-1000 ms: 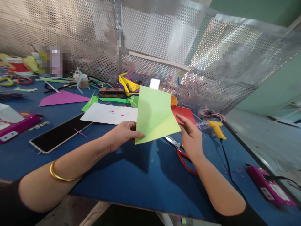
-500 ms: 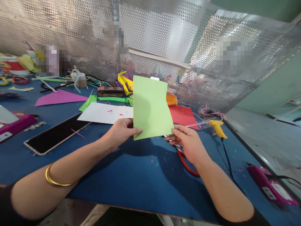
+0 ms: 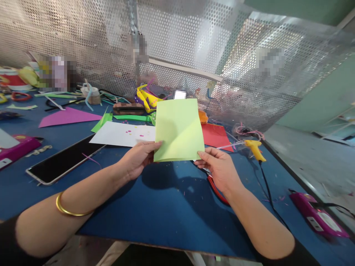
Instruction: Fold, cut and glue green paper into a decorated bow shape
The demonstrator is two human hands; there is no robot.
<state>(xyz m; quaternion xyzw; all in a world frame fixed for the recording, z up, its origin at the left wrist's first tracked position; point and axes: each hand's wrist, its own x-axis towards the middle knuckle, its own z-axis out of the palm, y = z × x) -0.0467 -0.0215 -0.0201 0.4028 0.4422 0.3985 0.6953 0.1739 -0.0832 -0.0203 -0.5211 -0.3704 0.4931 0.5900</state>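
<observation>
A light green sheet of paper (image 3: 179, 129) is held upright above the blue table (image 3: 166, 207). My left hand (image 3: 137, 159) pinches its lower left corner. Its lower right corner sits between the fingers of my right hand (image 3: 217, 166). The sheet shows a faint diagonal crease. Red-handled scissors (image 3: 215, 186) lie on the table just below my right hand, partly hidden by it. A gold bangle is on my left forearm.
A white sheet (image 3: 122, 135), a red sheet (image 3: 215, 136) and a magenta triangle (image 3: 66, 117) lie behind the green one. A yellow glue gun (image 3: 253, 148) with a black cord is at the right; a dark tablet (image 3: 63, 160) at the left. A perforated metal screen (image 3: 194, 55) closes the back.
The green sheet has turned from tilted to nearly upright and squared. My right hand moved from beside the sheet to grip its lower right corner.
</observation>
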